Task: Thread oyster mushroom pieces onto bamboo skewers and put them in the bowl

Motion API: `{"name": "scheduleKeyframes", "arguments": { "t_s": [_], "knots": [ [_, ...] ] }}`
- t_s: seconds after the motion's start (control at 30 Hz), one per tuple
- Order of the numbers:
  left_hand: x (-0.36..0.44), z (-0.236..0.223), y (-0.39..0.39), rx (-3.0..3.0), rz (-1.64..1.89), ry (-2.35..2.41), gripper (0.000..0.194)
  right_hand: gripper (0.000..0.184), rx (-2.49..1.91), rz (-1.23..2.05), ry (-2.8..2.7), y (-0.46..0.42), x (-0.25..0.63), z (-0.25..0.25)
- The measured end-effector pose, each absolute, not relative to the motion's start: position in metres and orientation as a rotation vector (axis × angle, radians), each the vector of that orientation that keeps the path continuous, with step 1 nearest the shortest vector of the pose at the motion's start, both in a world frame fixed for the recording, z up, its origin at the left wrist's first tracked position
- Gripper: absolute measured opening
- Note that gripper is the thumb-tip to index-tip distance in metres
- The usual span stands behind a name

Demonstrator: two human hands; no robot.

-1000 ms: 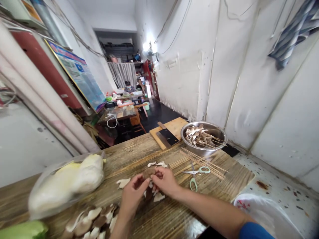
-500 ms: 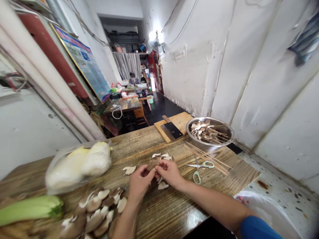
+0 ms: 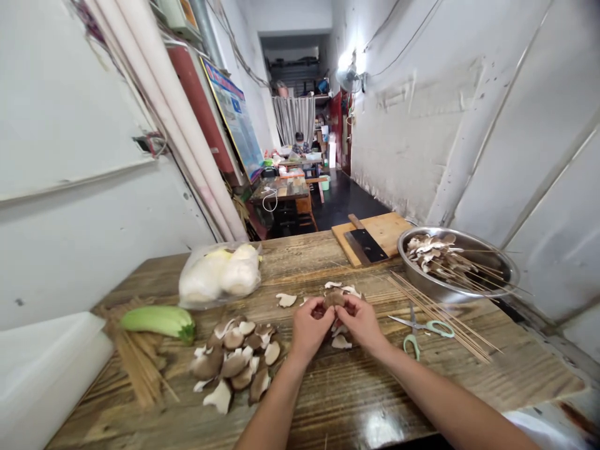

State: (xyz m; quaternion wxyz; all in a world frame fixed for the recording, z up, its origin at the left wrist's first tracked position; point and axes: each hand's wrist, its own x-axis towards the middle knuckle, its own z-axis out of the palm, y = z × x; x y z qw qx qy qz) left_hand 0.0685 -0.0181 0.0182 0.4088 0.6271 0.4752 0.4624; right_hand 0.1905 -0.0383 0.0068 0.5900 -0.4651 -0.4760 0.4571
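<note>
Between both hands, near the middle of the wooden table [image 3: 365, 400], is a brown oyster mushroom [image 3: 334, 299]. My left hand [image 3: 310, 330] pinches it from the left with bent fingers. My right hand [image 3: 362, 325] grips its other side, the thumbs almost meeting. Torn mushroom pieces lie around the hands, one pale piece [image 3: 285, 300] to the left and another [image 3: 342, 342] just below. A larger pile of oyster mushrooms [image 3: 237, 364] lies left of my left forearm. Scissors with pale green handles [image 3: 439, 329] rest right of my right hand, beside loose wooden skewers [image 3: 464, 334].
A steel bowl [image 3: 417, 275] holds skewered mushrooms, sticks poking over its rim. Left of it, a cleaver [image 3: 368, 245] lies on a cutting board [image 3: 392, 230]. At left are a bag of pale vegetables [image 3: 220, 278], a green gourd [image 3: 157, 320], a skewer bundle [image 3: 135, 359] and a white block [image 3: 42, 369].
The camera has turned left, so everything sits further right in view and the skewer bundle and white block now show. Both hands stay on the mushroom, little changed.
</note>
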Motion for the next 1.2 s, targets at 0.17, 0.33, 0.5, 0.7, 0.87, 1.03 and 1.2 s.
{"name": "scheduleKeyframes", "arguments": {
  "t_s": [0.17, 0.33, 0.5, 0.7, 0.87, 1.03, 1.2],
  "knots": [
    [0.068, 0.015, -0.016, 1.531, 1.146, 1.158, 0.021, 0.015, -1.070, 1.047, -1.186, -0.037, 0.194, 0.007],
    [0.067, 0.007, -0.014, 1.517, 1.150, 1.179, 0.019, 0.016, -1.113, 1.022, -1.306, -0.035, 0.196, 0.007],
    [0.067, 0.006, -0.014, 1.536, 1.149, 1.200, 0.019, 0.019, -1.175, 0.856, -1.434, -0.035, 0.199, 0.003],
    [0.066, 0.010, -0.016, 1.459, 1.097, 1.137, 0.018, 0.015, -1.232, 0.771, -1.491, -0.036, 0.200, 0.001],
    [0.068, 0.011, -0.018, 1.393, 1.066, 1.098, 0.016, 0.007, -1.283, 0.677, -1.531, -0.036, 0.201, 0.003],
    [0.071, 0.014, -0.022, 1.316, 1.035, 1.048, 0.013, 0.005, -1.337, 0.644, -1.509, -0.038, 0.197, 0.005],
    [0.071, 0.015, -0.022, 1.266, 1.005, 0.981, 0.012, 0.004, -1.393, 0.648, -1.455, -0.041, 0.195, 0.007]
  ]
}}
